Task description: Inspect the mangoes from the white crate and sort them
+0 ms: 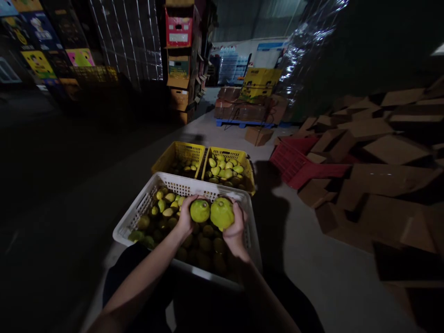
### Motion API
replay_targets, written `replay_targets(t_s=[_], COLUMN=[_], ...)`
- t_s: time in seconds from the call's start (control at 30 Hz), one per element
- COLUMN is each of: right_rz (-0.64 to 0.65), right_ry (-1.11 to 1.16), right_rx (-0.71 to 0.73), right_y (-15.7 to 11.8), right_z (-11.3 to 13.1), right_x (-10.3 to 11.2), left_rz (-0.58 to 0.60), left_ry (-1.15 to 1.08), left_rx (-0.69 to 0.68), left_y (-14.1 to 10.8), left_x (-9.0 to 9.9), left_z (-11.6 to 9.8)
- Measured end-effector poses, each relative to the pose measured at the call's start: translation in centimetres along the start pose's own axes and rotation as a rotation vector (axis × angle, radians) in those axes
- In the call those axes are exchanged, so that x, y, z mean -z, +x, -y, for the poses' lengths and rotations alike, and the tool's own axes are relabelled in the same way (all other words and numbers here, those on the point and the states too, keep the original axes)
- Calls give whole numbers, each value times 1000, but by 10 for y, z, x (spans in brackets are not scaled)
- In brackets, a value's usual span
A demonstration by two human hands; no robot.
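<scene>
My left hand [186,215] is closed around a yellow-green lemon [200,211], its stem end facing up. In my right hand [237,227] is a second, larger lemon [222,213] with a bumpy outline. The two fruits are side by side, with a narrow gap between them. Both hands hover over a white plastic crate [138,203] in front of my knees. Many yellow and green lemons [168,212] lie in it, those nearest me in deep shadow.
Beyond the white crate stand two yellow crates, the left one [163,159] and the right one [249,173], both holding lemons. A red crate [291,162] and heaped cardboard boxes [385,185] lie to the right. Farther back are a blue pallet [243,123] and stacked cartons [178,69].
</scene>
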State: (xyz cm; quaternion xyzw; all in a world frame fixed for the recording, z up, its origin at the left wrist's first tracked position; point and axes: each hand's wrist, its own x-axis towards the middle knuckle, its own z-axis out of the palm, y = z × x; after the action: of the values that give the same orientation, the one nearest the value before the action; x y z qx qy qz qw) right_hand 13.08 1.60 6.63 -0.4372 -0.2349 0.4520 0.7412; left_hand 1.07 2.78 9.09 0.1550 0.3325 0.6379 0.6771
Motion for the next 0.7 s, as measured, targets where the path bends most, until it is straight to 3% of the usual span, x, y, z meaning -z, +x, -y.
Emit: replay_targets(t_s=[0.07, 0.2, 0.53, 0.7], right_rz=[82, 317, 353, 355], right_ry=[-144, -276, -232, -227], right_rx=[194, 406, 440, 423], right_y=[-8, -18, -28, -25], right_z=[7, 16, 18, 19], right_x=[0, 4, 5, 7], left_rz=[63, 231, 392, 357], left_ry=[3, -23, -31, -48], left_rx=[-23, -138, -134, -95], left_y=[-2, -2, -2, -3], left_x=[-1, -2, 0, -1], left_z=[0, -2, -6, -6])
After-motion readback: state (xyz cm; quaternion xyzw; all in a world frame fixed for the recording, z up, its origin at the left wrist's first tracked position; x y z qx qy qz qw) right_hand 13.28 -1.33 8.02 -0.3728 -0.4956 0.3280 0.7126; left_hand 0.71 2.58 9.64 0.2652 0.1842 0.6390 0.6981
